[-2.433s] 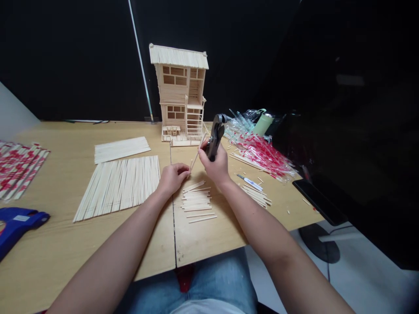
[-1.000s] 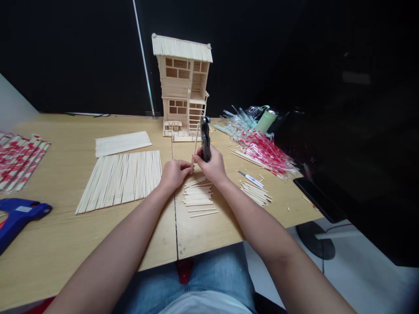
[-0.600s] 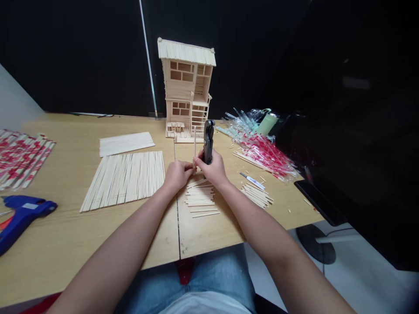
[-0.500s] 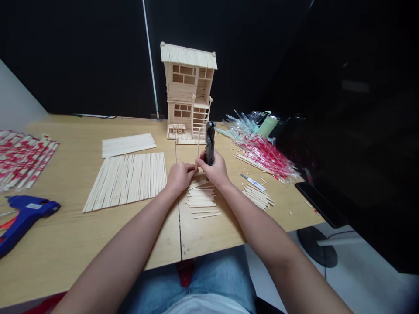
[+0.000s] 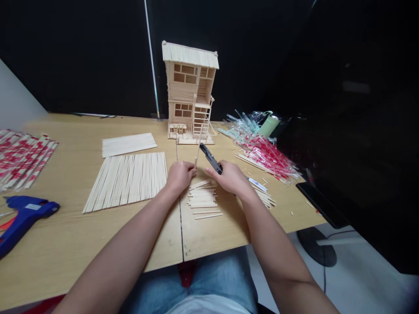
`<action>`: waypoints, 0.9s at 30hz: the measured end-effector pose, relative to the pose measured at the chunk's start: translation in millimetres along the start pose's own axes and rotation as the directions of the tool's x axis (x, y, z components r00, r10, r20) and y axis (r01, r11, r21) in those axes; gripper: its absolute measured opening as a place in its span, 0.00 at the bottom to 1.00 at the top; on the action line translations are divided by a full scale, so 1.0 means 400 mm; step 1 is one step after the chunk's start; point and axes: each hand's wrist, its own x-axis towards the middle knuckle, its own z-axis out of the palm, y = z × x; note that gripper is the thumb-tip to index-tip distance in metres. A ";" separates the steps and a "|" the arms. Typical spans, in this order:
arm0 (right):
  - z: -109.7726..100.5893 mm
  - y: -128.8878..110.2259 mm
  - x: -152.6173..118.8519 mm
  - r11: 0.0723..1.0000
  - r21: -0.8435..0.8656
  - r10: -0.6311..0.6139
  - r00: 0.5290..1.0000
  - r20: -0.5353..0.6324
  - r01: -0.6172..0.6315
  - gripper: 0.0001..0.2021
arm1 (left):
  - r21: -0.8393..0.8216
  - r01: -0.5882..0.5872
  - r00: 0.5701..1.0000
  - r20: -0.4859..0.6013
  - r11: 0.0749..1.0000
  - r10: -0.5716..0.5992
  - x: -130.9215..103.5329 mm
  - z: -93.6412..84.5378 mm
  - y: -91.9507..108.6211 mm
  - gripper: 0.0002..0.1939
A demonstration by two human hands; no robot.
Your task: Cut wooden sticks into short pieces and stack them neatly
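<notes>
So the thin, pale wooden stick (image 5: 197, 152) is standing almost upright between the hands, roughly midway from the table's (image 5: 72, 244) near edge to its far edge, top tipping slightly rightward. The left hand (image 5: 180, 176) is nearer, fingers pinching its lower end. The right hand (image 5: 231, 176) grips dark grey metal pliers (image 5: 212, 160), thumb sticking out, head aimed stickward; can't tell if they're touching.

Model house (image 5: 181, 92), upper centre: pale beige, roof (image 5: 190, 56) finely striped. Thin stick (image 5: 198, 150), centre: pale beige. Pliers (image 5: 211, 158): dark grey to black. Glue gun (image 5: 24, 217), lower left: blue, whitish label (image 5: 32, 206). Wrapped sticks (image 5: 22, 159), far left: red-and-white pattern. Wrappers (image 5: 266, 152), right of centre: red, pale teal. Tabletop (image 5: 81, 246): yellowish tan.
</notes>
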 end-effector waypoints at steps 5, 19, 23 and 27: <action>0.003 -0.018 -0.013 0.998 -0.068 0.000 0.999 -0.035 -0.003 0.26 | 0.146 0.046 0.999 0.017 0.988 -0.049 -0.001 -0.032 0.014 0.11; 0.043 -0.043 -0.023 0.985 -0.170 -0.011 1.000 0.020 0.014 0.26 | 0.431 0.024 0.997 0.061 0.902 -0.056 -0.007 -0.028 0.022 0.13; 0.060 -0.036 -0.018 0.976 -0.215 -0.024 1.000 0.018 0.027 0.20 | 0.472 0.027 0.994 0.079 0.881 -0.073 -0.014 -0.034 0.027 0.14; 0.079 -0.032 -0.004 0.969 -0.245 -0.042 0.999 0.004 0.041 0.15 | 0.497 0.017 0.994 0.087 0.868 -0.069 -0.019 -0.043 0.025 0.14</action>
